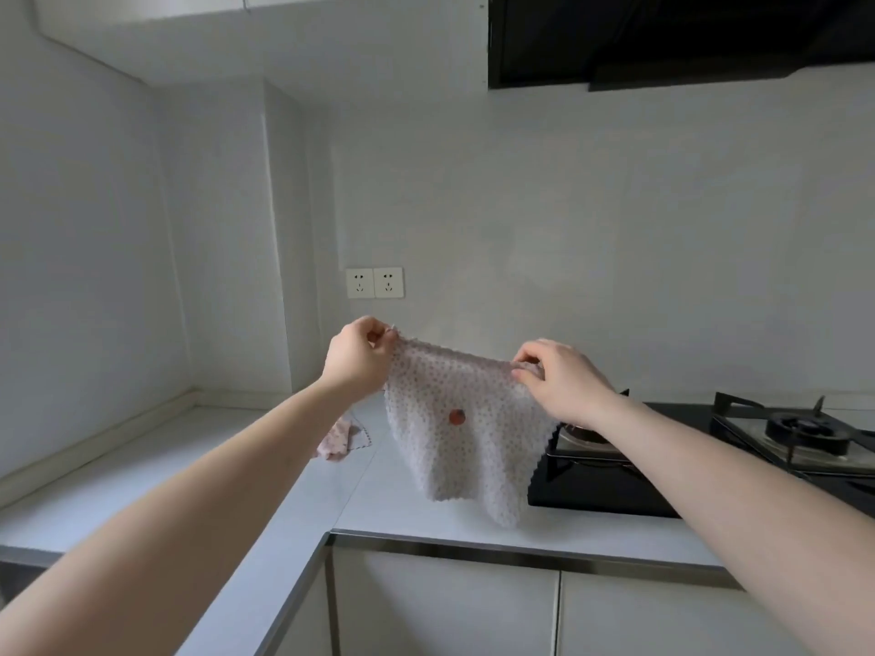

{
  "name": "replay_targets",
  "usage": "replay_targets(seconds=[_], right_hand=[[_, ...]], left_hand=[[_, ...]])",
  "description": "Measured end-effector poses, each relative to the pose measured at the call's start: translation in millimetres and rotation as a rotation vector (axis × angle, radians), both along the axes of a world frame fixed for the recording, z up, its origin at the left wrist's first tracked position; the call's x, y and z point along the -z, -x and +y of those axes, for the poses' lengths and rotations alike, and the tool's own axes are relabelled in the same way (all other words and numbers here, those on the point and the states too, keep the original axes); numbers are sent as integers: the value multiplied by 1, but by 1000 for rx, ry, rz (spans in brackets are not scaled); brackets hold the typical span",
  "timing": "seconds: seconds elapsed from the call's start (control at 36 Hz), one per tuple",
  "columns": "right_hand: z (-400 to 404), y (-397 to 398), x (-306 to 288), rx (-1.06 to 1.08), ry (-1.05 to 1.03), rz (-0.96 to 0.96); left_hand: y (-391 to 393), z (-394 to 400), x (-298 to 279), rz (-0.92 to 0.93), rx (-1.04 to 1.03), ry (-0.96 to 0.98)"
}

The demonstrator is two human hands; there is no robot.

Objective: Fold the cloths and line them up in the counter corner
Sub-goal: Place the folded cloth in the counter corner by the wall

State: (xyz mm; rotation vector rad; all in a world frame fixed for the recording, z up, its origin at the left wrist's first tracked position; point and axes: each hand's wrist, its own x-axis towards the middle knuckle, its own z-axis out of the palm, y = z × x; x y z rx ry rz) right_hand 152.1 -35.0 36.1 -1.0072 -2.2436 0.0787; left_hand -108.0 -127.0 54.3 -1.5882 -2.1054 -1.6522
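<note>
Head view: both arms out over the counter (142, 471), holding a dotted cloth (466, 428) up in the air by its top edge. Left hand (357, 355) pinches the top-left corner w/ thumb and curled fingers; right hand (561, 378) pinches the top-right corner the same way. Top edge sags a bit between them, rest hangs free, bottom hem reaching down near the counter front, partly in front of the gas hob (738, 447). Small reddish spot on the cloth, prob. a print or patch, can't tell which. Second cloth (342, 440) lies crumpled on the counter behind the left forearm, partly hidden, not folded and not yet in the corner. Wall sockets (374, 282) above it; hood (663, 35) top right. Progress, as I judge it: early. No folded cloth visible anywhere, nothing lined up along the corner at far left. Held cloth is spread ready for a first fold; after that comes placing it, then the crumpled one needs the same.
</note>
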Motion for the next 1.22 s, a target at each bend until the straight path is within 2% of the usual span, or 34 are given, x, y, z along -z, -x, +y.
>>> replay_targets(seconds=[0.11, 0.19, 0.28, 0.36, 0.47, 0.56, 0.67, 0.92, 1.06, 1.22], right_hand=[[0, -5, -4, 42, -45, 3], [-7, -13, 8, 37, -5, -18], [-13, -23, 31, 41, 40, -123], [-14, -30, 64, 9, 152, -256], [-9, -38, 104, 1, 278, -396], [-4, -42, 117, 12, 306, -420], [6, -42, 118, 14, 314, -407], [49, -24, 116, 86, 326, -244], [68, -7, 119, 131, 349, -166], [84, 11, 131, 226, 375, -158]], left_hand=[[2, -5, 3, 15, 53, -61], [5, -15, 22, 101, 106, -12], [10, -26, 54, 202, 135, 97], [17, -33, 93, 306, 183, 285], [22, -39, 137, 357, 280, 506], [22, -40, 153, 433, 308, 568], [27, -35, 159, 549, 240, 594], [40, 5, 173, 319, 135, 557], [42, 21, 184, 296, 70, 580], [42, 38, 195, 285, -4, 610]])
